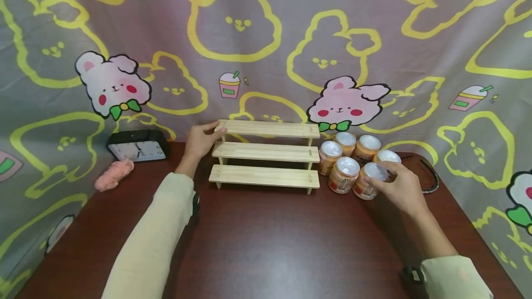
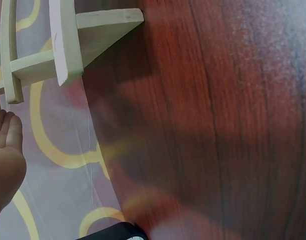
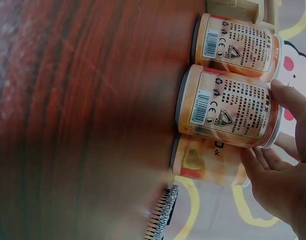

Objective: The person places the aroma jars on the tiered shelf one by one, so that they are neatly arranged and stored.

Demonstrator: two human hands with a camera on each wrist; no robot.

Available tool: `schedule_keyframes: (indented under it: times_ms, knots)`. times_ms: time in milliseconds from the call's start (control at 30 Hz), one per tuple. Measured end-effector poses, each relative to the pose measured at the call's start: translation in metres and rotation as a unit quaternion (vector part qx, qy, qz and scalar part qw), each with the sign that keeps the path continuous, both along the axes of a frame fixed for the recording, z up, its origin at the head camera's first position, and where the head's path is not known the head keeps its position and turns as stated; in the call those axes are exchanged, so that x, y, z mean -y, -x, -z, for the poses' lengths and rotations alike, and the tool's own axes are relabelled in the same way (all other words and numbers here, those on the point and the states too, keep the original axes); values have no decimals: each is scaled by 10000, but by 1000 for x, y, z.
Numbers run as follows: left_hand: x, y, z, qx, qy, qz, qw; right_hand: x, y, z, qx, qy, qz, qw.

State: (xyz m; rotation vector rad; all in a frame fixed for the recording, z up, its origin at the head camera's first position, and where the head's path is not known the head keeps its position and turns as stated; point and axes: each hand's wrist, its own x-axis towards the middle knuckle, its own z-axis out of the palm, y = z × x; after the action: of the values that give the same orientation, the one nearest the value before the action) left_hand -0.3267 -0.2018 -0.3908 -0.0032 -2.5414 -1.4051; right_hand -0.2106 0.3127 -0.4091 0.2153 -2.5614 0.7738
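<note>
A pale wooden three-tier stand is set against the cloth backdrop at the middle of the table. My left hand pinches the left end of its top shelf, thumb on the upper face. In the left wrist view, that hand's fingers are at the shelf's end. To the right of the stand, several orange-labelled jars with silvery tops stand close together. My right hand holds the front right jar by its upper part. The right wrist view shows the thumb at this jar's rim and fingers on its other side.
A black-framed clock and a fluffy pink object lie at the table's left. Behind the right hand, a dark curved band rests near the right edge. The patterned cloth borders the table's back and sides.
</note>
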Motion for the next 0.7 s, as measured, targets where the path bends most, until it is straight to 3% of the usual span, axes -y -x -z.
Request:
schedule_keyframes:
  times_ms: [367, 567, 700]
  knots:
    - [-2, 2, 1, 91, -54, 15, 9999, -6, -5, -14, -30, 96, 187, 9998]
    - [0, -1, 3, -34, 89, -142, 9999, -4, -6, -19, 156, 270, 179, 9994]
    - [-2, 0, 1, -178, 94, -81, 9998, -4, -10, -27, 125, 358, 209, 9991]
